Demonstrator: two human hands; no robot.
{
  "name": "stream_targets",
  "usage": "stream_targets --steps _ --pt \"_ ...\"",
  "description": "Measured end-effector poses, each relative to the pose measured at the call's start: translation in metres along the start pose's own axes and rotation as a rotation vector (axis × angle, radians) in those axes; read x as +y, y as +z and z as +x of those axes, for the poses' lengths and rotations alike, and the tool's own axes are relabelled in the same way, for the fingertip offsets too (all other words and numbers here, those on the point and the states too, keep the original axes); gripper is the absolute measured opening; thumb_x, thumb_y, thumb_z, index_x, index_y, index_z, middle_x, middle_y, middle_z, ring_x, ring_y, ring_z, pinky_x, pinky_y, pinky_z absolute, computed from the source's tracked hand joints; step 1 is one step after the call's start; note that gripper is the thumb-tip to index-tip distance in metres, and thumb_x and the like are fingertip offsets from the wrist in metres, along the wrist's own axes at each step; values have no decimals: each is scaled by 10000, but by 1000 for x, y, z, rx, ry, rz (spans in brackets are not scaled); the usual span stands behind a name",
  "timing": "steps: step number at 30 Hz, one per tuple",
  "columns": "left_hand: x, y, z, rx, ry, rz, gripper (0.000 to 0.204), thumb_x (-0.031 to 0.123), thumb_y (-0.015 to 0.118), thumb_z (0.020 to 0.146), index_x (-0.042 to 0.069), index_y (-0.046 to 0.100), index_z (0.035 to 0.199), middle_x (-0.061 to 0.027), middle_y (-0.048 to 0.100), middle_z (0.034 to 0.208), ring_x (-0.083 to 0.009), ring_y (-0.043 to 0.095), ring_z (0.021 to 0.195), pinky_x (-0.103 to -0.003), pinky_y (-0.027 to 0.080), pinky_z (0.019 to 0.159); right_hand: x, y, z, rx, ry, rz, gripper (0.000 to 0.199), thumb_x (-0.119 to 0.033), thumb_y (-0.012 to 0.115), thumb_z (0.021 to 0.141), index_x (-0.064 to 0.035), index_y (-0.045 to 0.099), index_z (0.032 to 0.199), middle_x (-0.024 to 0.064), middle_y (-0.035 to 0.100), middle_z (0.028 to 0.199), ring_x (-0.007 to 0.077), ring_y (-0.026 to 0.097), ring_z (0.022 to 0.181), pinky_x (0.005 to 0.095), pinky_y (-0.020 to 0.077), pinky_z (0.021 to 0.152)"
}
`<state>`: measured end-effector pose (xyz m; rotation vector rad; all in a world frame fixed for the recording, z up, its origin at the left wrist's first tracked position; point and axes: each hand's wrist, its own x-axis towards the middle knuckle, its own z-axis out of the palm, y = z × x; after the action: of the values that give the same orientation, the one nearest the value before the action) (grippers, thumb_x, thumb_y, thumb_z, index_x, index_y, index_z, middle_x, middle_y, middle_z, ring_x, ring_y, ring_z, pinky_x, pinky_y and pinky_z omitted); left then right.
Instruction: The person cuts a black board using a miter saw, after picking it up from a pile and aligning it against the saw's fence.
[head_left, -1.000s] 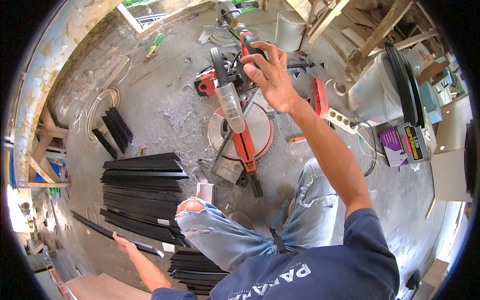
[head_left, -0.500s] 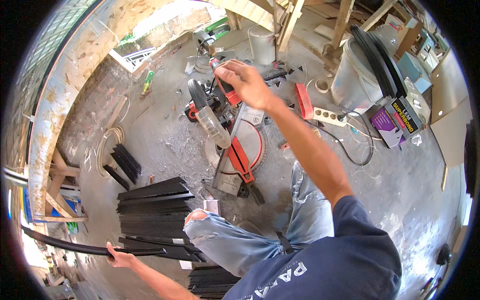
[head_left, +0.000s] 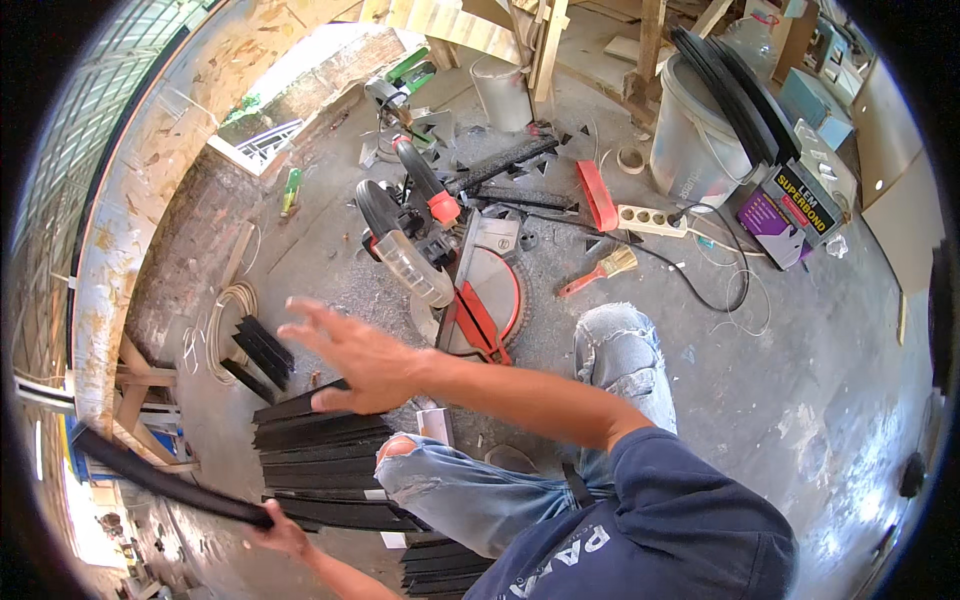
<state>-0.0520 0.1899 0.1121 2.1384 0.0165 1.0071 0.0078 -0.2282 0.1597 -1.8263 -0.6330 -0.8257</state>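
My left hand (head_left: 285, 532) grips the near end of a long black strip (head_left: 165, 478), which reaches out to the far left. My right hand (head_left: 362, 358) hangs in the air, empty, with its fingers spread, in front of a pile of cut black strips (head_left: 325, 450). Beyond it a red and black mitre saw (head_left: 478, 315) stands on the floor, its handle (head_left: 430, 180) raised and no hand on it. My right forearm covers the front of the saw's base.
A coil of cable (head_left: 238, 310) and short black pieces (head_left: 262, 348) lie at the left. To the right are a paintbrush (head_left: 605, 270), a power strip (head_left: 650, 220), a white bucket (head_left: 690, 140) holding black strips, and a purple-black box (head_left: 792, 215). Black offcuts (head_left: 505, 165) lie behind the saw.
My right hand has left the saw handle and swung left and nearer, over the strip pile. My left hand has moved slightly right and nearer, the strip tilting more.
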Motion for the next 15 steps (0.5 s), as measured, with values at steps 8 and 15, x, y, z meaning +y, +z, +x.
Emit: stream_targets --steps 8,15 --pt "-35 4 -105 -473 64 212 305 -20 714 671 2 562 934 -44 581 772 -130 530 713 -286 466 665 64 90 -103 -519 747 908 661 -459 676 885 -5 471 1319 130 635 1091 233 649 963 362 509 804" --pt "-20 29 -152 -825 -119 210 298 -15 752 610 -20 573 848 -163 647 703 -239 644 649 -355 500 620 103 119 -192 -283 1144 1045 429 -346 679 906 18 596 1117 106 679 889 180 691 776 298 547 654"
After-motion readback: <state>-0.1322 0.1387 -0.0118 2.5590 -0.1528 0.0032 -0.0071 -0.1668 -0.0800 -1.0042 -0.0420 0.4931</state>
